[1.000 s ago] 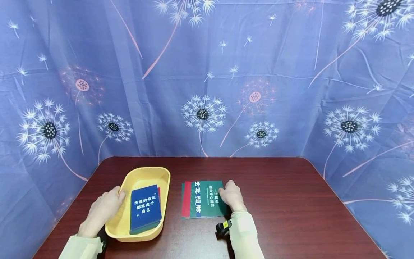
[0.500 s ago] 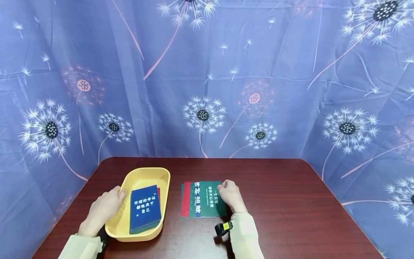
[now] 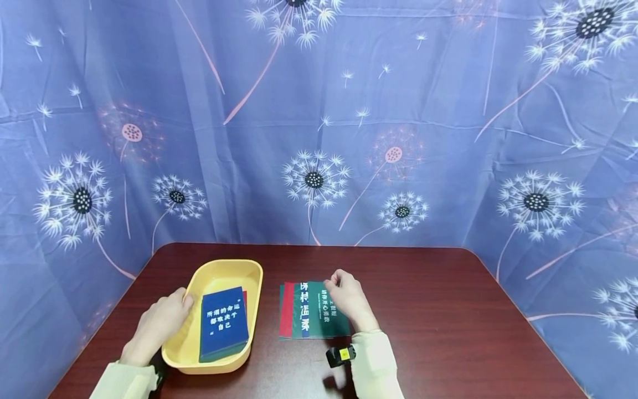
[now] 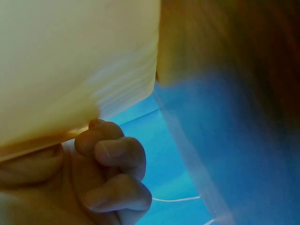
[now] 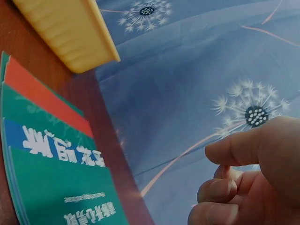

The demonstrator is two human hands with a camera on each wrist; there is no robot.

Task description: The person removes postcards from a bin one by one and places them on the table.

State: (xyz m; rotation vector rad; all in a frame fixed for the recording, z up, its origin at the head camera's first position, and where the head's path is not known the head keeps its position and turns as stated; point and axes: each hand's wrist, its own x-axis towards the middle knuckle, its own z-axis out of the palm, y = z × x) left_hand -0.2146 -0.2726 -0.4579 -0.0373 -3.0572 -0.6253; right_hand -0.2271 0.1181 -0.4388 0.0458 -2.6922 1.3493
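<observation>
My left hand [image 3: 161, 321] grips the left rim of a yellow plastic basin [image 3: 226, 269], its thumb over the edge. Curled fingers [image 4: 122, 154] show under that rim in the left wrist view. Inside the basin lies a small pile topped by a blue notebook [image 3: 224, 318] with white lettering; green and red edges peek out beneath. Thin notebooks [image 3: 319, 316] in green, red and blue lie fanned and overlapping on the table. Above their right part hovers my right hand [image 3: 351, 299], fingers loosely curled, holding nothing. The right wrist view shows this hand apart from the green top notebook [image 5: 61, 187].
The dark reddish wooden table [image 3: 438, 321] has rounded far corners. A blue curtain [image 3: 249, 166] with dandelion prints hangs behind it. A black wrist strap camera [image 3: 340, 356] juts out from my right wrist.
My right hand has moved leftward and slightly up from the right edge of the fanned notebooks to above the top green one. The left hand and basin have stayed in place.
</observation>
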